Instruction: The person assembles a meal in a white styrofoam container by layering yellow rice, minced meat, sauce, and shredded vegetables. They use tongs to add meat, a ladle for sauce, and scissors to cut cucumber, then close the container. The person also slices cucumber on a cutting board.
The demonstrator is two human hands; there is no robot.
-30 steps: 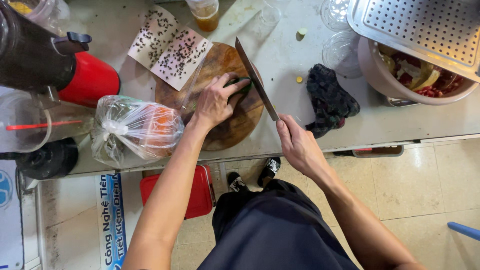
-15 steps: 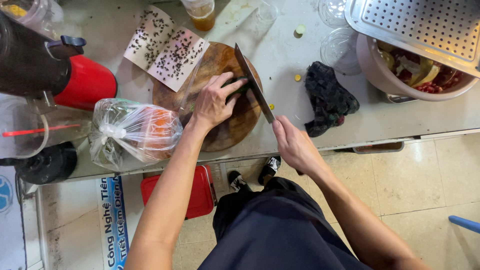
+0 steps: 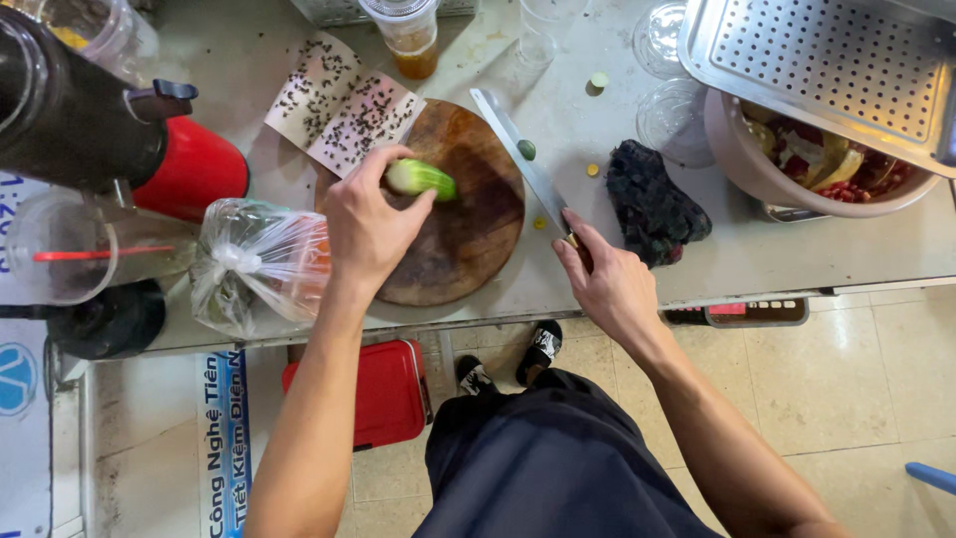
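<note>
My left hand point(image 3: 366, 227) holds a green cucumber piece point(image 3: 421, 179) with a pale cut end, lifted slightly over the round wooden cutting board point(image 3: 468, 239). My right hand point(image 3: 605, 282) grips the handle of a long knife point(image 3: 518, 154), whose blade lies flat along the board's right edge, pointing away from me. A small green cut-off end point(image 3: 527, 149) rests beside the blade on the grey counter point(image 3: 757, 249).
Left of the board sit a knotted clear plastic bag point(image 3: 254, 264), a black-and-red blender point(image 3: 119, 139) and a plastic cup point(image 3: 60, 249). Two sticky sheets dotted with flies point(image 3: 339, 105) lie behind. A dark rag point(image 3: 652, 199), a pink scrap bowl point(image 3: 797, 169) and a perforated metal tray point(image 3: 827, 60) are to the right.
My left hand has picked the cucumber up off the board and turned it. The knife has come down from its raised cutting angle and now lies beside the board's right edge.
</note>
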